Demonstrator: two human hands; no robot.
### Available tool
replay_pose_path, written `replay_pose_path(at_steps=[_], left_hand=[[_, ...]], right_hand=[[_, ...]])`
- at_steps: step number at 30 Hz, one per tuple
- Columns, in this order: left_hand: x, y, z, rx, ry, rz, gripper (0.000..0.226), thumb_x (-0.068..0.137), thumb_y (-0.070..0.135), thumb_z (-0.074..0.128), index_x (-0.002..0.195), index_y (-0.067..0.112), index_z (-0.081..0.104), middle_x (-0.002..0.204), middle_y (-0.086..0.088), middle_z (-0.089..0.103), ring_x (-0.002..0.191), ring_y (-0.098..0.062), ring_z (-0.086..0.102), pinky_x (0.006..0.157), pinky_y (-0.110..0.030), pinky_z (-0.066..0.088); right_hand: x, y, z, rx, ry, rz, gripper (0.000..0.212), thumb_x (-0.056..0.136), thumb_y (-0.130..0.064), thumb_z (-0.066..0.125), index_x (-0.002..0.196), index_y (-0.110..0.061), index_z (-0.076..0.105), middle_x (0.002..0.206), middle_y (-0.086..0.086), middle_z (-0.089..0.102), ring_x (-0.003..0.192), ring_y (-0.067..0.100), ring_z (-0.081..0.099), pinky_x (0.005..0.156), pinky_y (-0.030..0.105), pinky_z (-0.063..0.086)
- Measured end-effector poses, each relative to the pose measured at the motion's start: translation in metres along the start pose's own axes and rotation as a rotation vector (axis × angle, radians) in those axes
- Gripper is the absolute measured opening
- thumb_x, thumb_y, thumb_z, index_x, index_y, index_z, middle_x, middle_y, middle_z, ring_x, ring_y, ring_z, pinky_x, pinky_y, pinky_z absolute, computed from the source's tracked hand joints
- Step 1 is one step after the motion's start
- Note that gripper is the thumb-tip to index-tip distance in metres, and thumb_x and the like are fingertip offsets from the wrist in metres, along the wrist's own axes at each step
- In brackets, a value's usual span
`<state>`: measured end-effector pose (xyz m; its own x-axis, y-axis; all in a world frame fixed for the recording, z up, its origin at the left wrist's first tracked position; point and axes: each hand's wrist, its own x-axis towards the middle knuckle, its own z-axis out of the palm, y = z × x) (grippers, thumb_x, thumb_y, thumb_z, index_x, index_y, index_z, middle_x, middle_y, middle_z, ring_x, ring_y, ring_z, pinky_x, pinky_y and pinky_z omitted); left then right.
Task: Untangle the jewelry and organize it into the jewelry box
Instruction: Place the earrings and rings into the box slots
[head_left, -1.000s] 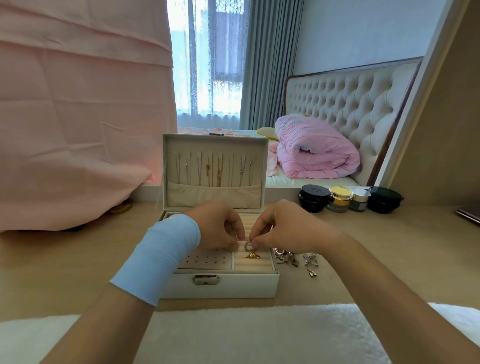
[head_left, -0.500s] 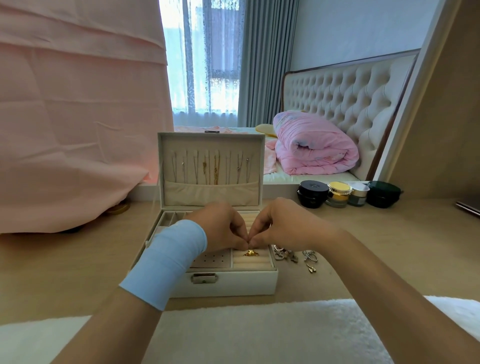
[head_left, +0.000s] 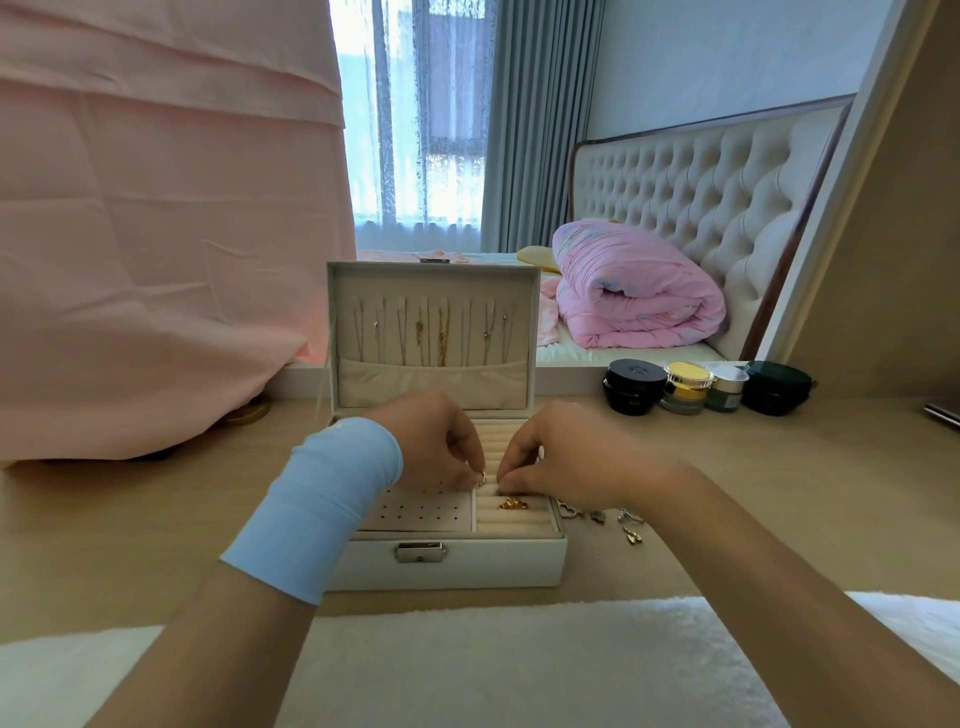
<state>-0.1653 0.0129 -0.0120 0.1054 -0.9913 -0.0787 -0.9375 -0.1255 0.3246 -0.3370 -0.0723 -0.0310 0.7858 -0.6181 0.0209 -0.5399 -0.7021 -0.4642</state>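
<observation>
The jewelry box (head_left: 447, 564) stands midway along the desk (head_left: 130, 519), its upright lid (head_left: 434, 332) walling off the far side. The left hand (head_left: 436, 441), pinching a gold piece (head_left: 481, 477), and the right hand (head_left: 566, 457) crowd its ring rolls (head_left: 519, 526). Loose jewelry (head_left: 628, 522) lies just right of the box. Jars (head_left: 636, 387) line the far right edge, and pink cloth (head_left: 156, 260) covers the far left corner.

A pale wooden surface (head_left: 779, 493) is seen carrying an open white jewelry box (head_left: 452, 564), with loose jewelry pieces (head_left: 628, 525) scattered just beside its right side. Four cosmetic jars (head_left: 688, 387) are lined up farther back on the right, and a white fluffy mat (head_left: 493, 665) is laid along the near edge.
</observation>
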Motion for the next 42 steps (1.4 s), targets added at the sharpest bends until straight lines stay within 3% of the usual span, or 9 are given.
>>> replay_pose_path(at_steps=[6, 10, 13, 17, 20, 25, 29, 33, 42], left_hand=[[0.003, -0.001, 0.003, 0.006, 0.014, -0.001, 0.005, 0.083, 0.031, 0.074, 0.088, 0.033, 0.075, 0.093, 0.015, 0.068, 0.089, -0.005, 0.059, 0.073, -0.019, 0.043], [0.003, -0.002, 0.005, -0.059, 0.062, 0.024, 0.003, 0.084, 0.031, 0.073, 0.086, 0.031, 0.074, 0.085, 0.018, 0.065, 0.076, 0.003, 0.054, 0.058, -0.010, 0.035], [0.004, -0.001, 0.006, -0.160, 0.144, 0.060, 0.005, 0.086, 0.027, 0.071, 0.083, 0.031, 0.070, 0.081, 0.017, 0.062, 0.073, 0.001, 0.053, 0.060, -0.011, 0.035], [0.007, -0.002, 0.009, -0.229, 0.204, 0.124, 0.012, 0.087, 0.026, 0.069, 0.081, 0.034, 0.063, 0.086, 0.015, 0.061, 0.077, -0.002, 0.054, 0.071, -0.019, 0.043], [0.010, -0.002, 0.014, -0.314, 0.263, 0.175, 0.015, 0.086, 0.023, 0.069, 0.086, 0.033, 0.058, 0.088, 0.012, 0.062, 0.079, -0.009, 0.058, 0.073, -0.022, 0.048], [0.008, 0.001, 0.015, -0.254, 0.209, 0.146, 0.008, 0.087, 0.019, 0.070, 0.090, 0.026, 0.069, 0.085, 0.011, 0.065, 0.081, -0.006, 0.060, 0.072, -0.015, 0.046], [0.006, 0.006, 0.018, -0.219, 0.136, 0.130, 0.006, 0.088, 0.020, 0.069, 0.090, 0.026, 0.071, 0.085, 0.009, 0.067, 0.082, -0.007, 0.061, 0.078, -0.020, 0.050], [0.007, 0.008, 0.021, -0.192, 0.135, 0.126, 0.007, 0.089, 0.022, 0.067, 0.092, 0.027, 0.071, 0.089, 0.010, 0.066, 0.085, -0.007, 0.059, 0.085, -0.026, 0.051], [0.007, 0.007, 0.020, -0.162, 0.113, 0.158, 0.010, 0.083, 0.026, 0.074, 0.092, 0.030, 0.073, 0.086, 0.017, 0.064, 0.075, -0.002, 0.053, 0.067, -0.015, 0.042]], right_hand=[[0.000, 0.005, -0.002, 0.096, 0.068, 0.011, 0.011, 0.092, -0.031, 0.071, 0.100, -0.034, 0.077, 0.088, -0.019, 0.070, 0.077, -0.006, 0.063, 0.076, 0.021, 0.052], [0.002, 0.004, 0.000, 0.156, 0.137, 0.024, 0.013, 0.094, -0.031, 0.068, 0.099, -0.028, 0.079, 0.088, -0.017, 0.072, 0.085, 0.001, 0.066, 0.080, 0.025, 0.055], [0.004, 0.004, 0.004, 0.198, 0.120, 0.030, 0.014, 0.094, -0.036, 0.069, 0.098, -0.028, 0.080, 0.087, -0.015, 0.073, 0.082, -0.001, 0.065, 0.069, 0.019, 0.048], [0.005, 0.009, 0.002, 0.395, 0.176, 0.047, 0.012, 0.091, -0.027, 0.074, 0.086, -0.019, 0.080, 0.068, -0.012, 0.072, 0.051, -0.008, 0.055, 0.054, 0.012, 0.039], [0.003, 0.013, -0.004, 0.373, 0.157, 0.040, 0.010, 0.090, -0.022, 0.075, 0.088, -0.014, 0.080, 0.062, -0.012, 0.068, 0.045, -0.007, 0.052, 0.048, 0.008, 0.036], [0.004, 0.015, -0.003, 0.202, 0.082, 0.041, 0.007, 0.089, -0.031, 0.076, 0.093, -0.032, 0.082, 0.082, -0.013, 0.074, 0.058, -0.010, 0.057, 0.060, 0.014, 0.042], [0.004, 0.013, -0.003, 0.129, 0.077, 0.051, 0.006, 0.084, -0.030, 0.081, 0.089, -0.032, 0.081, 0.079, -0.017, 0.073, 0.064, -0.010, 0.060, 0.063, 0.014, 0.046], [0.002, 0.012, -0.005, 0.073, 0.062, 0.052, 0.006, 0.082, -0.030, 0.082, 0.087, -0.031, 0.081, 0.086, -0.015, 0.074, 0.083, 0.001, 0.066, 0.078, 0.022, 0.055], [0.001, 0.012, -0.007, 0.036, 0.017, 0.042, 0.004, 0.083, -0.032, 0.081, 0.085, -0.029, 0.082, 0.084, -0.012, 0.074, 0.081, 0.005, 0.065, 0.076, 0.026, 0.056]])
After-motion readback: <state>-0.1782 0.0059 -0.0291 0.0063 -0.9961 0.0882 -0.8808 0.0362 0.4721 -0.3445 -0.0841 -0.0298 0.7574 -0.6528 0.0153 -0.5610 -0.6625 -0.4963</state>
